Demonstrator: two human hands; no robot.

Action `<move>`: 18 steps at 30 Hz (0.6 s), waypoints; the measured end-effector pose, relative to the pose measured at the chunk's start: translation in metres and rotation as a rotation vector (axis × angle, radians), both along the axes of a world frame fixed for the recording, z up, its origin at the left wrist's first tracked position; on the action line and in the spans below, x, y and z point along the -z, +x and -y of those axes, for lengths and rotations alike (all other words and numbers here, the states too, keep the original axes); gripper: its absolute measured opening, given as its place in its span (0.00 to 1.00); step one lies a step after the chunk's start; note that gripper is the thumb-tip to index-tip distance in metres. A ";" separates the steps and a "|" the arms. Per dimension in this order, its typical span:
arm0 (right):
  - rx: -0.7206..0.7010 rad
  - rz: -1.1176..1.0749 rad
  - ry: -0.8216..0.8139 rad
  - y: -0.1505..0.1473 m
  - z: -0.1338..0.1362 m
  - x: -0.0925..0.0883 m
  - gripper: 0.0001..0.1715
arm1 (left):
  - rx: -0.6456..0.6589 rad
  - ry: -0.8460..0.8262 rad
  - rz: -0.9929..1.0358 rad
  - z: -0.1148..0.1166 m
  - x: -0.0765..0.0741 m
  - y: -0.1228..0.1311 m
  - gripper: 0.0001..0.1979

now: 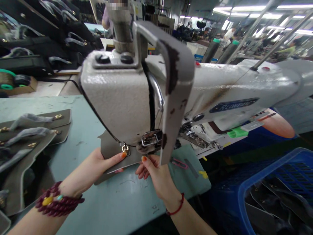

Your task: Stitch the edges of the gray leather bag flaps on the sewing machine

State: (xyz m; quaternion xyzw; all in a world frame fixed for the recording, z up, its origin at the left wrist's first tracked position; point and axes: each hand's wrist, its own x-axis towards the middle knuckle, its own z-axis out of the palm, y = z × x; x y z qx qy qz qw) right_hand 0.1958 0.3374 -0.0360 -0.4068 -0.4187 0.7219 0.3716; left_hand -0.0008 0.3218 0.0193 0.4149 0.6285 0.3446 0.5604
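Note:
A grey bag panel (pixel 113 160) with a gold-coloured metal fitting (pixel 125 148) lies under the head of a white sewing machine (pixel 114 98). My left hand (pixel 107 163) grips its near edge, thumb on top beside the fitting and fingers underneath. Close to the presser foot (pixel 148 143), my right hand (pixel 155 171) is at the panel's right corner, its thumb bent and fingers curled. What lies between those fingers, if anything, I cannot make out. The machine head and its grey metal bracket (pixel 179 81) hide part of the panel and some of the right hand.
More grey panels (pixel 61 120) with wrapped handles are stacked at left on the pale green table (pixel 132 202). Pink thread snips (pixel 179 163) lie right of the bracket. A blue crate (pixel 241 195) holding similar pieces stands at lower right. Dark bags (pixel 31 49) fill the upper left.

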 end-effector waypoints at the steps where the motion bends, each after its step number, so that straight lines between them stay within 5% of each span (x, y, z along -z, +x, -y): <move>1: 0.007 0.008 0.001 0.000 0.000 0.000 0.28 | -0.002 0.004 -0.014 0.000 0.001 -0.001 0.15; 18: 0.162 -0.015 -0.086 -0.022 0.002 -0.001 0.28 | -0.038 0.159 -0.222 -0.005 -0.001 -0.004 0.18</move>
